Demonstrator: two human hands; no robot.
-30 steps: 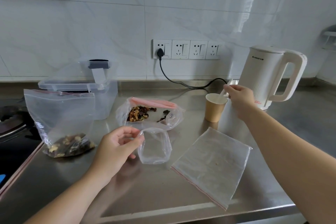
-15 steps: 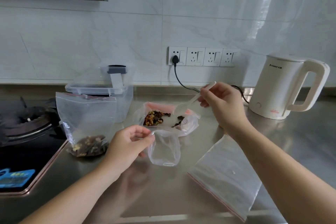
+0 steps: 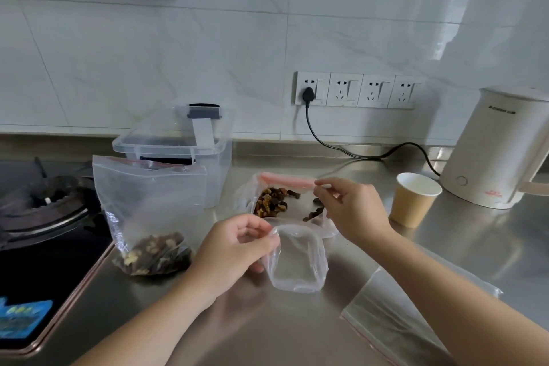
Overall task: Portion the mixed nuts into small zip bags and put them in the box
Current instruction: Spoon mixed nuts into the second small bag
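**Small bag is open and empty, no portion in the box yet**

Nearest, the left hand (image 3: 237, 244) pinches the rim of the small zip bag (image 3: 297, 261) with curled fingers and holds its mouth open; nothing is inside. Behind it, the right hand (image 3: 350, 211), fingers curled, holds a thin white utensil over the mixed nuts (image 3: 274, 202) in their open bag. Farther, the clear box (image 3: 217, 163) seems without portions, so filling, sealing and boxing all remain.
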